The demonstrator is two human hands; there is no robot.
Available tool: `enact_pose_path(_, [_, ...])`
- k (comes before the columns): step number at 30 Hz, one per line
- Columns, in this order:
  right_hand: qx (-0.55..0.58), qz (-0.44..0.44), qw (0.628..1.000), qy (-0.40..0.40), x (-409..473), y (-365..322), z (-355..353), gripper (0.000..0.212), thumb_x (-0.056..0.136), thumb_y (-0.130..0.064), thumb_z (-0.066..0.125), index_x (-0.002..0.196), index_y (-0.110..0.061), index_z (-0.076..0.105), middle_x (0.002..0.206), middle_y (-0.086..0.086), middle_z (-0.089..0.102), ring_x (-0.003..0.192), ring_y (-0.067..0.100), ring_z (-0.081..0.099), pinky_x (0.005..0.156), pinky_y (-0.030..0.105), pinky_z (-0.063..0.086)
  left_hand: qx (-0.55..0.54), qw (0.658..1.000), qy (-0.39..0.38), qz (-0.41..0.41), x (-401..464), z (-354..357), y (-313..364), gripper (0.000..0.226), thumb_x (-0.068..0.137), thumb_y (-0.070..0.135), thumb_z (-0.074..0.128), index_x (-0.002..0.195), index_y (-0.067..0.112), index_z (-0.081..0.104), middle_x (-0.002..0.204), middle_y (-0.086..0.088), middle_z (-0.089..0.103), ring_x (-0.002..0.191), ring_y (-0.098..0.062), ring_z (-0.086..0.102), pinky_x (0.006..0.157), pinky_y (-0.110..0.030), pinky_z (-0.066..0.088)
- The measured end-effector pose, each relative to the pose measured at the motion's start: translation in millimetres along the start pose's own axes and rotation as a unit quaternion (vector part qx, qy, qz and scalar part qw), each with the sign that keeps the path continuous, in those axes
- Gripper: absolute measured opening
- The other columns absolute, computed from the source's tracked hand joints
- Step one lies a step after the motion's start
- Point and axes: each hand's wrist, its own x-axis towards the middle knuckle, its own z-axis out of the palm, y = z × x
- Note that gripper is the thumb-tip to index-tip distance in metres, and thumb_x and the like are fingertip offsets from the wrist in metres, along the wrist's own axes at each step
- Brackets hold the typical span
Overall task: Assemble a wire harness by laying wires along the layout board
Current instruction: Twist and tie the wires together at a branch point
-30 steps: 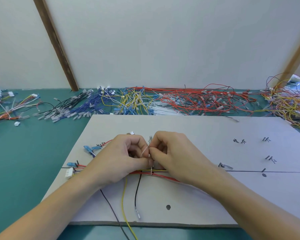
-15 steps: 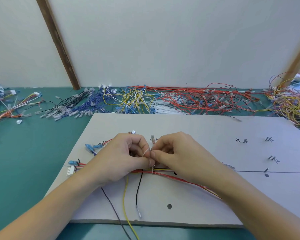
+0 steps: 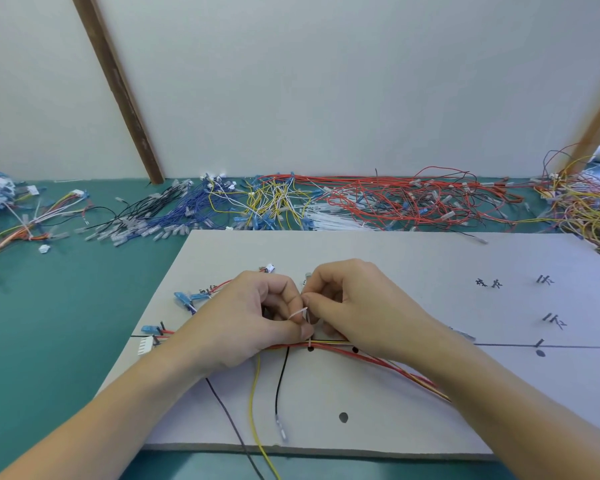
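Note:
A grey layout board lies on the green table, with a black line drawn along it. A bundle of red and yellow wires runs along that line under my hands. My left hand and my right hand meet over the bundle, and both pinch a thin white cable tie that loops around the wires. A black wire and a yellow wire hang toward the board's near edge. Blue connectors and a white connector lie at the bundle's left end.
Heaps of loose wires line the back of the table: black and blue, yellow, red, and mixed orange-yellow at the far right. Another bundle lies at the left. A white wall stands behind.
My hands stay over the same spot of the bundle. The white tie's loop has been worked a little between the fingertips; the view has shifted slightly.

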Motion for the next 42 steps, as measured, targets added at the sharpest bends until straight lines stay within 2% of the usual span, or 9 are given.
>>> enact_pose_path(5, [0.032, 0.007, 0.999, 0.011, -5, 5, 3, 0.017, 0.094, -0.021, 0.065, 0.079, -0.024, 0.072, 0.072, -0.002, 0.074, 0.065, 0.016, 0.069, 0.065, 0.037, 0.057, -0.01, 1.0, -0.002, 0.002, 1, 0, -2, 0.018, 0.076, 0.019, 0.085, 0.073, 0.026, 0.068, 0.077, 0.0, 0.077, 0.068, -0.006, 0.065, 0.067, -0.013, 0.047])
enact_pose_path(10, [0.063, 0.032, 0.997, -0.019, -11, 8, 0, 0.012, 0.092, -0.03, 0.07, 0.085, -0.026, 0.078, 0.076, -0.004, 0.076, 0.062, 0.006, 0.062, 0.055, 0.027, 0.048, -0.006, 1.0, 0.005, 0.005, 2, 0, -5, 0.019, 0.075, 0.026, 0.086, 0.072, 0.029, 0.068, 0.072, 0.002, 0.073, 0.061, -0.007, 0.057, 0.061, -0.014, 0.042])
enact_pose_path(14, [0.056, 0.011, 0.998, 0.008, -10, 5, 4, 0.014, 0.092, -0.021, 0.068, 0.081, -0.022, 0.076, 0.072, -0.004, 0.074, 0.063, 0.012, 0.066, 0.059, 0.031, 0.053, -0.027, 1.0, 0.004, 0.01, 1, -1, -4, 0.023, 0.076, 0.019, 0.089, 0.073, 0.023, 0.066, 0.07, 0.0, 0.071, 0.055, -0.006, 0.05, 0.055, -0.013, 0.039])
enact_pose_path(19, [0.043, -0.032, 0.998, 0.039, -16, 9, 9, 0.013, 0.093, -0.02, 0.068, 0.083, -0.024, 0.075, 0.07, -0.013, 0.07, 0.061, 0.003, 0.059, 0.056, 0.015, 0.043, -0.024, 1.0, 0.002, 0.015, 1, 0, -4, 0.025, 0.076, 0.015, 0.088, 0.073, 0.019, 0.063, 0.07, -0.001, 0.069, 0.057, -0.012, 0.045, 0.054, -0.016, 0.038])
enact_pose_path(24, [0.043, -0.04, 0.997, 0.056, -18, 9, 10, 0.012, 0.093, -0.021, 0.067, 0.084, -0.024, 0.075, 0.069, -0.013, 0.07, 0.062, 0.004, 0.062, 0.057, 0.017, 0.046, -0.003, 1.0, -0.005, 0.02, 0, 1, -3, 0.03, 0.079, 0.007, 0.085, 0.07, 0.019, 0.059, 0.066, 0.005, 0.065, 0.056, -0.01, 0.045, 0.054, -0.015, 0.038])
enact_pose_path(28, [0.053, -0.037, 0.996, 0.062, -20, 10, 10, 0.013, 0.092, -0.022, 0.067, 0.082, -0.025, 0.075, 0.069, -0.011, 0.072, 0.063, 0.009, 0.065, 0.06, 0.029, 0.053, 0.017, 1.0, -0.001, 0.023, -2, 3, 0, 0.033, 0.08, 0.008, 0.084, 0.067, 0.021, 0.057, 0.066, 0.005, 0.065, 0.055, -0.008, 0.046, 0.055, -0.014, 0.038])
enact_pose_path(35, [0.094, -0.023, 0.992, 0.075, -20, 11, 14, 0.016, 0.092, -0.016, 0.067, 0.079, -0.022, 0.074, 0.068, -0.006, 0.072, 0.063, 0.015, 0.067, 0.062, 0.034, 0.056, 0.049, 0.998, 0.005, 0.025, -3, 4, 1, 0.034, 0.08, 0.01, 0.084, 0.066, 0.024, 0.056, 0.066, 0.006, 0.063, 0.055, -0.007, 0.045, 0.055, -0.014, 0.037])
enact_pose_path(39, [0.099, -0.025, 0.992, 0.08, -19, 11, 14, 0.016, 0.092, -0.015, 0.067, 0.078, -0.023, 0.073, 0.068, -0.007, 0.072, 0.063, 0.013, 0.066, 0.059, 0.026, 0.053, 0.061, 0.998, 0.004, 0.027, -2, 3, 1, 0.036, 0.078, 0.012, 0.084, 0.065, 0.025, 0.054, 0.065, 0.006, 0.061, 0.054, -0.008, 0.043, 0.055, -0.014, 0.035])
enact_pose_path(42, [0.112, -0.025, 0.99, 0.082, -20, 10, 14, 0.017, 0.092, -0.015, 0.067, 0.078, -0.022, 0.073, 0.07, -0.005, 0.073, 0.066, 0.017, 0.069, 0.064, 0.034, 0.057, 0.073, 0.997, 0.009, 0.033, -3, 4, 0, 0.035, 0.079, 0.014, 0.084, 0.066, 0.023, 0.053, 0.066, 0.002, 0.061, 0.053, -0.006, 0.041, 0.053, -0.013, 0.034])
